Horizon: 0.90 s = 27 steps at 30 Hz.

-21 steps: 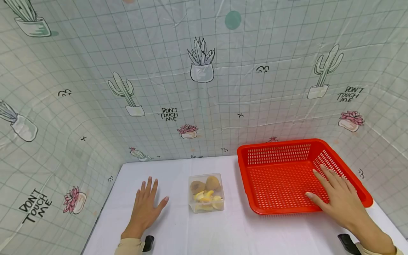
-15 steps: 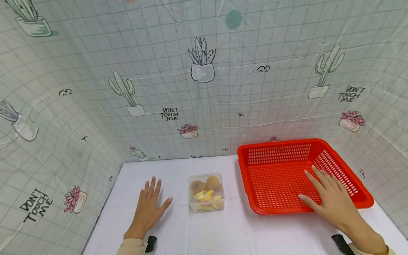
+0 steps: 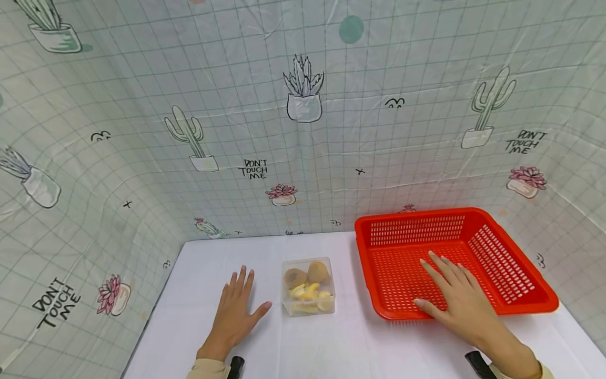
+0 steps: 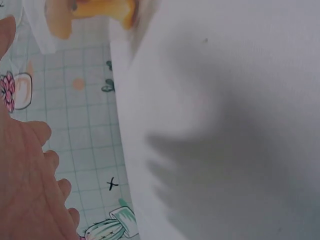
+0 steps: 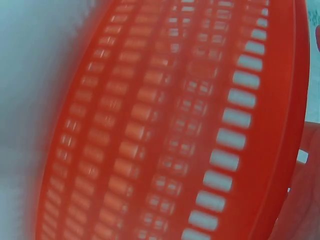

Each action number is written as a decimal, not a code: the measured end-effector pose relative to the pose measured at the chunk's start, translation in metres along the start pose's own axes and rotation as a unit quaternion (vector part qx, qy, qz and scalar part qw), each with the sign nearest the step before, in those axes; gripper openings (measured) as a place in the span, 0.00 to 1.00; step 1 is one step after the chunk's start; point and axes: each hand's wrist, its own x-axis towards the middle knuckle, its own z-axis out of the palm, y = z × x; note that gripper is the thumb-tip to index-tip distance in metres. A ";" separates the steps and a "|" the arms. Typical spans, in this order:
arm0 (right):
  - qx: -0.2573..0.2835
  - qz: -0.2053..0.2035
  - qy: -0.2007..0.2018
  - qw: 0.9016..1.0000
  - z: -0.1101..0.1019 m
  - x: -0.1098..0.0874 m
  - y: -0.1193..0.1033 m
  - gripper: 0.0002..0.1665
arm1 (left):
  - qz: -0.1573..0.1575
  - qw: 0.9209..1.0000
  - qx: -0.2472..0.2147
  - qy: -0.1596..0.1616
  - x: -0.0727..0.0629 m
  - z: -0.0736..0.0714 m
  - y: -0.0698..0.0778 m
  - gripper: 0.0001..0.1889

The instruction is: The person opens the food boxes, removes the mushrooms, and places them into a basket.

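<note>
Nearest are the person's two hands, well apart from each other with fingers extended and nothing gripped: the left hand is raised over the white table (its shadow falls there in the left wrist view), and the right hand reaches over the near rim of the red plastic basket. Whether that palm touches the rim I cannot tell; the right wrist view is blurred.

This looks like an approach, judging by the empty fingers; taking hold of either thing would call for lowering and closing them.

Between the hands sits a clear plastic container of yellow pieces and brown round fruit, upright and nearly square, with no obvious long axis. The basket stands to its right, mouth up, its long axis running mostly left to right.

Behind hangs the cactus-print cloth.
</note>
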 end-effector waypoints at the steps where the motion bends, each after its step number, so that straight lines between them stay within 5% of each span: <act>1: 0.001 -0.004 0.001 1.000 0.001 0.001 -0.003 0.52 | 0.004 1.000 -0.002 0.001 0.000 0.002 0.001 0.48; 19: 0.012 -0.070 0.027 0.997 0.019 0.020 -0.052 0.50 | 0.004 0.999 -0.035 -0.014 -0.004 0.024 0.021 0.48; 27: 0.014 -0.078 0.017 0.997 0.025 0.026 -0.071 0.50 | 0.009 0.999 -0.053 0.004 -0.005 0.036 0.027 0.48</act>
